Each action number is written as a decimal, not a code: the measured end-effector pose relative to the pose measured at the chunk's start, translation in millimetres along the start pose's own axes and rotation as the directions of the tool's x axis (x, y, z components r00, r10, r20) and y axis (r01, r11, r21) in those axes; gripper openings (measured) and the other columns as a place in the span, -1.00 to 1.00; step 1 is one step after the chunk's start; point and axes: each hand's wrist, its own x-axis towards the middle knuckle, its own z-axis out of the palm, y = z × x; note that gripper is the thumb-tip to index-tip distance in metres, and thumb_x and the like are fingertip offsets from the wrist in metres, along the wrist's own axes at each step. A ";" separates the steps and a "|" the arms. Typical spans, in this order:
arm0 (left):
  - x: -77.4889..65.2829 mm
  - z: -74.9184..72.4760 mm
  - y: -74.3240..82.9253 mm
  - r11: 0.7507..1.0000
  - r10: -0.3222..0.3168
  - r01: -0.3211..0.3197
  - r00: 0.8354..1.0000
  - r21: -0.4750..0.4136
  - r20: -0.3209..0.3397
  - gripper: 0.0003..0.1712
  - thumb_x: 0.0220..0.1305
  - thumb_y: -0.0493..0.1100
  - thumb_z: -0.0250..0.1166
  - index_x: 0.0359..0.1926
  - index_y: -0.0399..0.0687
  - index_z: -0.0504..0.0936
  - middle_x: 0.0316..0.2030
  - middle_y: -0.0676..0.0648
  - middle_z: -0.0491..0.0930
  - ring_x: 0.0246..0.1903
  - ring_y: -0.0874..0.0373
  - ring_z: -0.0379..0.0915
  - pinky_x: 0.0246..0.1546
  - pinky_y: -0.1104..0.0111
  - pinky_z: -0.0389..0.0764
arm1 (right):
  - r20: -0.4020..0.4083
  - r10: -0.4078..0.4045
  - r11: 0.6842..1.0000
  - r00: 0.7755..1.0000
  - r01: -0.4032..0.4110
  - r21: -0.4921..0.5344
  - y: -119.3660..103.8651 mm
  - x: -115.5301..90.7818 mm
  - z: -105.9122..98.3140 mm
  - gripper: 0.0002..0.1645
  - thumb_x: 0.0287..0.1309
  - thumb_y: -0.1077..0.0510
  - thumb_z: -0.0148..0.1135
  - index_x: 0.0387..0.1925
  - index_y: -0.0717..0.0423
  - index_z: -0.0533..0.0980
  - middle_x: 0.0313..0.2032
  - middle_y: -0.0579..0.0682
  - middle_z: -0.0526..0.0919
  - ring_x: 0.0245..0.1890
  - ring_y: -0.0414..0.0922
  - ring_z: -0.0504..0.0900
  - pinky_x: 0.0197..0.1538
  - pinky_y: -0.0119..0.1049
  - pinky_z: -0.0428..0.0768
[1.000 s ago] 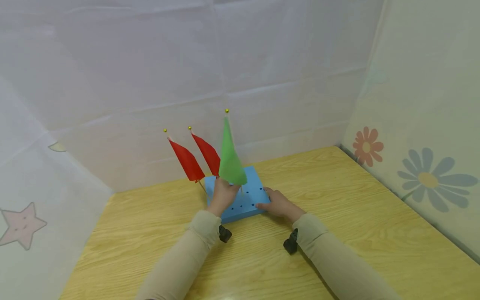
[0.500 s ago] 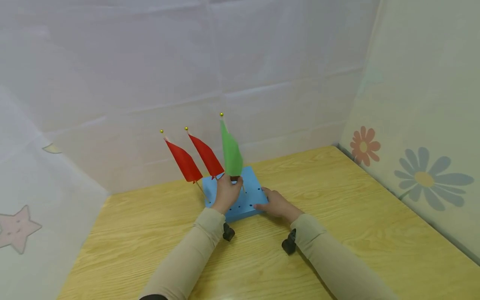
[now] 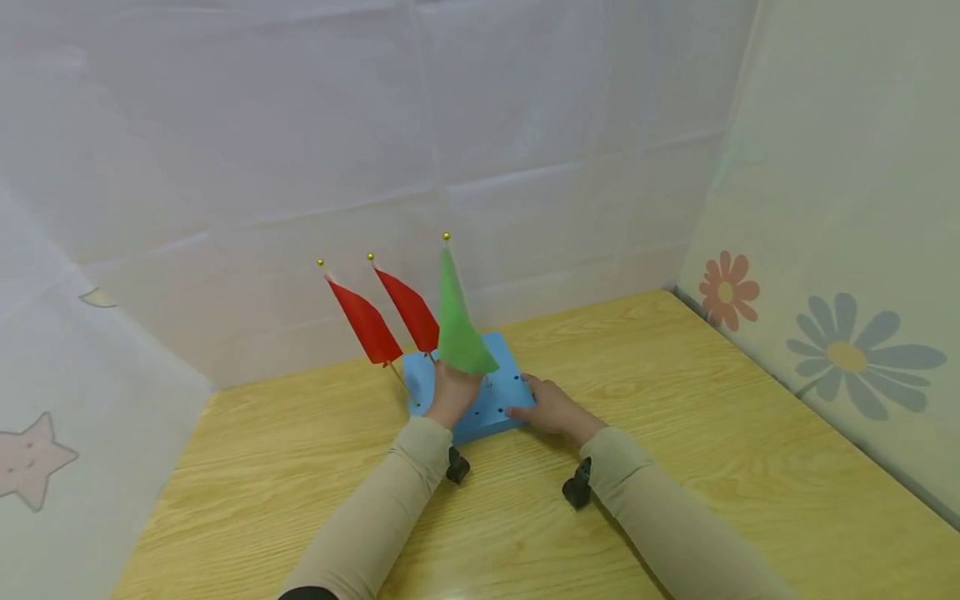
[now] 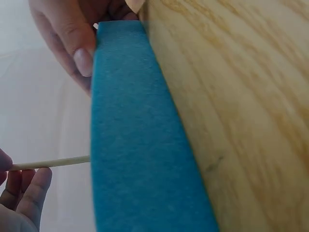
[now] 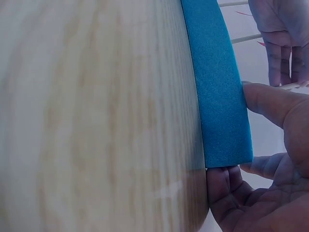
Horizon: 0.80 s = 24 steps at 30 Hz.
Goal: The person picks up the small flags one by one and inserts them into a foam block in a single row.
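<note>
My left hand (image 3: 454, 395) pinches the thin wooden stick (image 4: 63, 161) of a green flag (image 3: 461, 333) between thumb and fingers, above a blue foam block (image 3: 504, 360) with small holes. The flag stands nearly upright, and its cloth covers part of the hand in the head view. In the left wrist view the stick runs to the block's top face. My right hand (image 3: 557, 408) grips the block's right end, thumb (image 5: 270, 100) on the top face and fingers against the side. Two red flags (image 3: 363, 321) stand in the block's left part, leaning left.
The block lies on a wood-grain table (image 3: 495, 508). A pale cloth wall (image 3: 300, 167) rises behind it, and a wall printed with flowers (image 3: 847, 357) stands to the right. Another with a star (image 3: 36, 458) is at left.
The green flag has come lower, and its cloth has swung aside and back over the left hand. The left wrist has shifted slightly right. My right hand keeps its hold on the block.
</note>
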 end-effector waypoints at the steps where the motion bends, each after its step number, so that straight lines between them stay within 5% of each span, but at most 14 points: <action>1: -1.3 0.2 0.0 1.000 -0.016 0.015 1.000 0.010 0.009 -0.72 0.38 -0.38 0.28 -0.39 -0.09 0.37 -0.55 0.09 0.36 -0.57 0.24 0.25 -0.49 0.33 0.36 | 0.001 -0.002 1.000 1.000 0.002 0.004 0.2 0.0 0.2 -0.04 0.38 0.06 0.34 0.48 0.56 0.10 0.36 0.49 0.35 0.36 0.32 0.39 0.37 0.14 0.38; 5: -5.9 0.5 -2.7 0.986 -0.015 0.006 0.998 0.165 0.055 -0.77 0.44 -0.36 0.25 -0.39 -0.13 0.45 -0.55 -0.02 0.45 -0.61 0.18 0.31 -0.53 0.29 0.41 | 0.001 -0.011 1.000 1.000 0.011 0.007 1.7 -0.2 1.4 -0.05 0.37 0.07 0.34 0.48 0.56 0.10 0.33 0.49 0.39 0.34 0.32 0.42 0.35 0.15 0.40; 10: -3.9 0.8 -10.2 0.937 0.004 -0.041 0.994 0.347 0.107 -0.94 0.50 -0.30 0.23 -0.21 -0.16 0.58 -0.33 -0.14 0.64 -0.37 0.04 0.58 -0.34 0.21 0.60 | 0.005 -0.010 1.000 1.000 0.010 0.002 1.2 -0.7 0.6 -0.05 0.38 0.06 0.33 0.48 0.56 0.10 0.34 0.48 0.38 0.35 0.32 0.41 0.36 0.15 0.39; 15: -0.4 -0.5 -10.9 0.931 -0.083 0.025 0.986 0.364 0.143 -0.76 0.48 -0.36 0.20 0.09 -0.13 0.61 -0.16 -0.17 0.70 -0.13 -0.05 0.66 -0.26 0.14 0.65 | 0.006 0.001 1.000 1.000 -0.001 -0.012 -0.1 0.8 -1.2 -0.04 0.39 0.04 0.33 0.48 0.56 0.09 0.35 0.49 0.37 0.36 0.32 0.39 0.37 0.15 0.38; 24: -0.9 -0.6 -8.7 0.921 -0.156 0.094 0.978 0.377 0.136 -0.82 0.50 -0.34 0.19 0.06 -0.23 0.58 -0.14 -0.20 0.68 -0.10 -0.08 0.64 -0.18 0.09 0.63 | 0.000 0.024 1.000 1.000 -0.024 0.004 4.1 1.7 0.9 -0.02 0.38 0.03 0.34 0.49 0.56 0.08 0.34 0.51 0.36 0.35 0.32 0.41 0.35 0.15 0.40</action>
